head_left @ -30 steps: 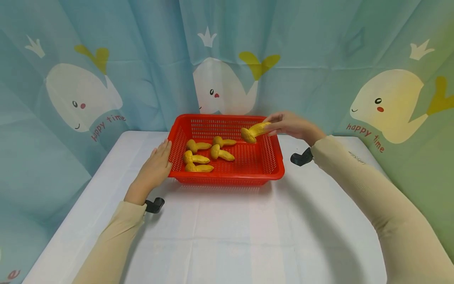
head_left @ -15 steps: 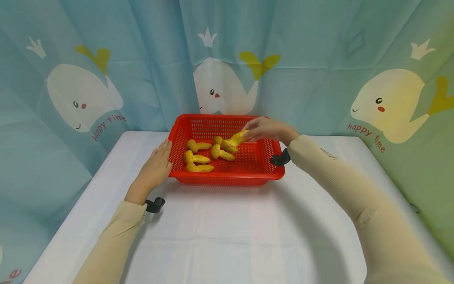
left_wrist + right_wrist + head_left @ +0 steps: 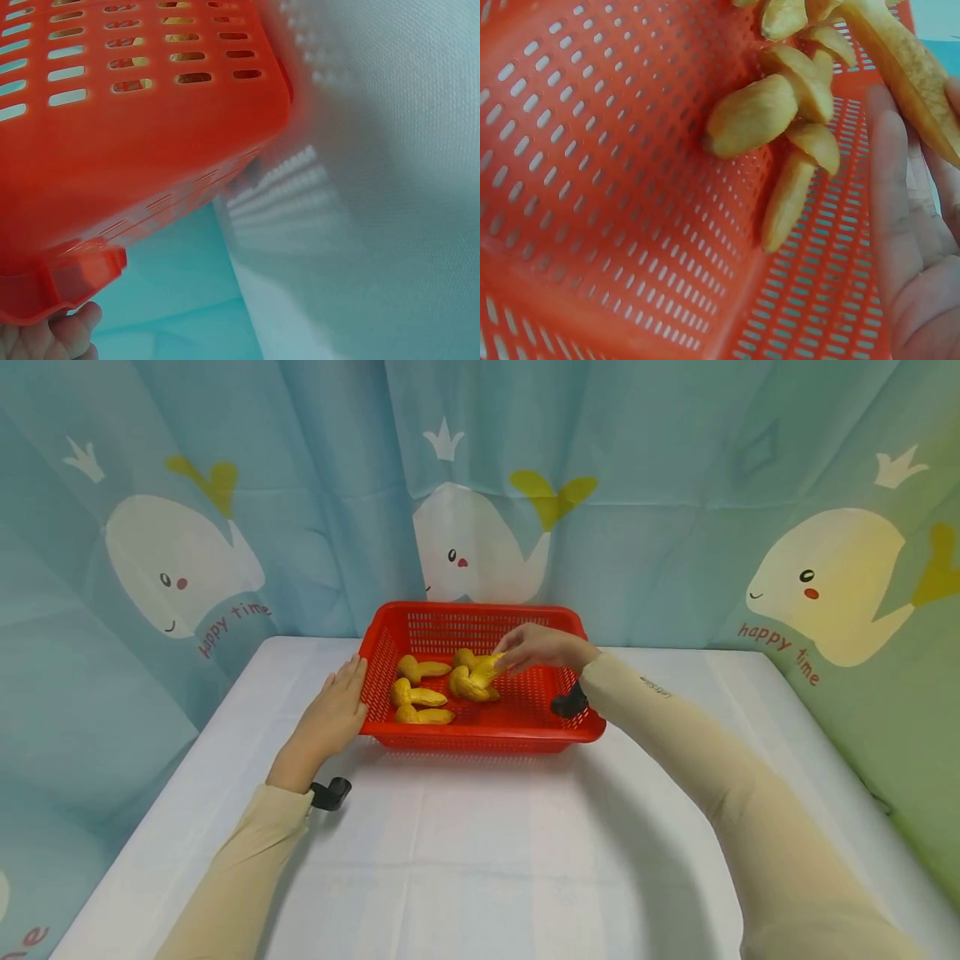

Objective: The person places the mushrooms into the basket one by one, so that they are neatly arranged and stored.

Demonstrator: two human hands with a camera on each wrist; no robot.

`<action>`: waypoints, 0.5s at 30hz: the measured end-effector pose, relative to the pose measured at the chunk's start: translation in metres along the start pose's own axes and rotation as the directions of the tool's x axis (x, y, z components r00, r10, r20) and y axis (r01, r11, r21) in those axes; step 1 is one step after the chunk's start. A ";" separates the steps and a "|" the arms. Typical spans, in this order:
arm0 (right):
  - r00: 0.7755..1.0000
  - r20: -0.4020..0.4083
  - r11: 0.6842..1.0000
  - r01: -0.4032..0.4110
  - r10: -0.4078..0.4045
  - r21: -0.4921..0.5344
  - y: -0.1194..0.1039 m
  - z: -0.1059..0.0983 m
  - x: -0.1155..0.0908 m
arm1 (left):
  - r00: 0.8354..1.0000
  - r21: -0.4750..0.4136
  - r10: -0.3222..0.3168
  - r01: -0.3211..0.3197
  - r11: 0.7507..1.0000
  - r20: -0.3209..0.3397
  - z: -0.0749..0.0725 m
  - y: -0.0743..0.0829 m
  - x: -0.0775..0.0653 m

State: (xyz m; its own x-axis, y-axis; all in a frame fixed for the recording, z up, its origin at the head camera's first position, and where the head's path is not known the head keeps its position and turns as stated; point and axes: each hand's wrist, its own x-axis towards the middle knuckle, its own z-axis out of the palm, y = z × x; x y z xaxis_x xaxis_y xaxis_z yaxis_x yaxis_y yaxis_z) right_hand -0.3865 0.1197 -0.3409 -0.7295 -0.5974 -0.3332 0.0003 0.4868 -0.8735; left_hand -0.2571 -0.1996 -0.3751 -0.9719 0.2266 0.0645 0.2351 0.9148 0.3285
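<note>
A yellow toy-like mushroom (image 3: 487,668) is pinched by its stem in my right hand (image 3: 546,646), over the middle of a red perforated basket (image 3: 480,730). Its cap overlaps other mushrooms beneath it; whether it touches them I cannot tell. In the right wrist view the held mushroom (image 3: 911,71) slants beside my fingers (image 3: 889,157). Several similar mushrooms (image 3: 422,697) lie on their sides in the basket's left half. My left hand (image 3: 330,714) rests against the basket's left rim with fingers extended; in the left wrist view fingertips (image 3: 75,330) show by the rim.
The basket stands on a white-clothed table (image 3: 465,860) near its back edge. Behind hangs a blue curtain (image 3: 315,527) printed with whales. A black wrist mount (image 3: 330,794) sits on the left wrist, another black mount (image 3: 570,700) on the right.
My right hand has carried the mushroom leftward and lower, from above the basket's right side to over the mushrooms in the middle. My left hand stays at the rim.
</note>
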 end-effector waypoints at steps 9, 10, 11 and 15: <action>0.996 0.055 0.996 -0.074 0.076 -0.043 0.009 0.010 0.016 | 1.000 0.021 -0.004 0.004 1.000 -0.007 0.001 0.000 0.000; 0.995 0.058 0.995 -0.081 0.084 -0.050 0.010 0.011 0.018 | 1.000 0.021 -0.006 0.006 1.000 -0.005 0.001 0.000 0.000; 0.994 0.062 0.995 -0.086 0.089 -0.054 0.011 0.012 0.019 | 1.000 0.022 -0.005 0.005 1.000 -0.004 0.001 0.001 0.000; 0.990 0.065 0.991 -0.122 0.126 -0.055 0.013 0.015 0.024 | 1.000 0.018 -0.005 0.006 1.000 -0.004 0.001 0.002 -0.001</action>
State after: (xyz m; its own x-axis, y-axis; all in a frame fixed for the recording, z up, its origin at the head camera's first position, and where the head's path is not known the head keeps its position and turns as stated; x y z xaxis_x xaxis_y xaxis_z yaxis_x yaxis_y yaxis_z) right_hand -0.3939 0.1025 -0.3652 -0.6779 -0.5715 -0.4625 0.0515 0.5906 -0.8053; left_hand -0.2560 -0.1981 -0.3751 -0.9732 0.2203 0.0663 0.2300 0.9219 0.3118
